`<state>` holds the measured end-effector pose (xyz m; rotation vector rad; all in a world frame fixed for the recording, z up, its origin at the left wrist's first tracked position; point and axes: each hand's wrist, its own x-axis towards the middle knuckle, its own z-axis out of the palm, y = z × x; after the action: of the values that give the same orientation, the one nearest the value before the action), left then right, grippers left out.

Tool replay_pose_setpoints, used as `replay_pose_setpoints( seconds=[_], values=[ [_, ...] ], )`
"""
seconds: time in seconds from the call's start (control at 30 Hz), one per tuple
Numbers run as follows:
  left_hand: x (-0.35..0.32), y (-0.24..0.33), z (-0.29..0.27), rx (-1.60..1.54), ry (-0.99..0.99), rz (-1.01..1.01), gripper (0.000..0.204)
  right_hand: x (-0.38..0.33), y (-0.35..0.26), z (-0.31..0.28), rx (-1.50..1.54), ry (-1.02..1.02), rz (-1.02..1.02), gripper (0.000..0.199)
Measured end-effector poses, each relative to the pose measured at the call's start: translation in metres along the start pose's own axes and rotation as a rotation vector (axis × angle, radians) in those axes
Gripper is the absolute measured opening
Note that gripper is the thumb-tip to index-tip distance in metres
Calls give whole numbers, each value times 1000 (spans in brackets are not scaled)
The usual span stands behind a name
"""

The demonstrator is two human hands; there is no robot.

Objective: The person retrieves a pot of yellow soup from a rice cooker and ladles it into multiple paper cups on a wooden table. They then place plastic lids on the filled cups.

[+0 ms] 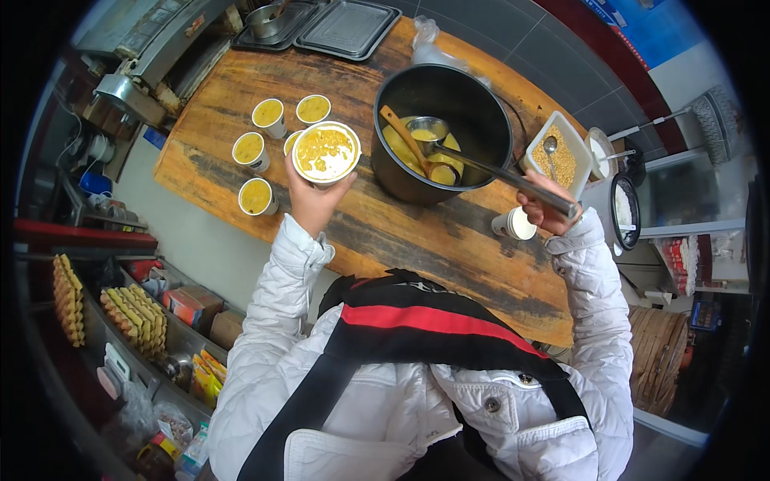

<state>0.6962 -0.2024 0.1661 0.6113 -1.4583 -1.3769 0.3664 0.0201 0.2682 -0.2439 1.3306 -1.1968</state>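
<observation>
My left hand (311, 198) is closed round a white paper cup (327, 154), lifted above the table left of the pot. Yellow porridge shows inside, patchy under glare. In my right hand (539, 207) is the long dark handle of a metal ladle (499, 171), which reaches into a deep black pot (409, 186). Its bowl rests inside the pot, by a wooden spoon (407, 143) and more yellow porridge. Several filled cups (257, 197) stand left of my left hand, one partly hidden behind the held cup. Below my right hand are white cups (515, 224).
A white tub of yellowish grains (553, 148) with a metal spoon stands right of the pot. Dark baking trays (346, 30) and a clear plastic bag (429, 44) lie along the wooden table's (385, 240) far side. Egg trays (135, 319) fill shelving at lower left.
</observation>
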Motion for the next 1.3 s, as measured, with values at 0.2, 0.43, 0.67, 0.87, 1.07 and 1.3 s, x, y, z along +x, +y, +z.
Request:
replay_pose_setpoints(
  seconds=[0.2, 0.43, 0.67, 0.87, 1.07, 1.3],
  values=[
    [-17, -7, -7, 83, 24, 21, 83, 33, 52, -25, -89, 373, 12, 34],
    [-33, -4, -11, 63, 18, -4, 84, 79, 86, 23, 15, 193, -47, 35],
    [-53, -13, -15, 52, 32, -69, 88, 108, 80, 24, 150, 210, -64, 24],
    [-60, -17, -15, 81, -20, -95, 89, 141, 48, 21, 171, 159, -25, 34],
    [-56, -13, -16, 118, -50, -78, 90, 201, 14, 61, 173, 93, -82, 36],
    [-51, -18, -11, 37, -71, -117, 86, 272, -32, 90, 82, 116, -115, 36]
  ],
)
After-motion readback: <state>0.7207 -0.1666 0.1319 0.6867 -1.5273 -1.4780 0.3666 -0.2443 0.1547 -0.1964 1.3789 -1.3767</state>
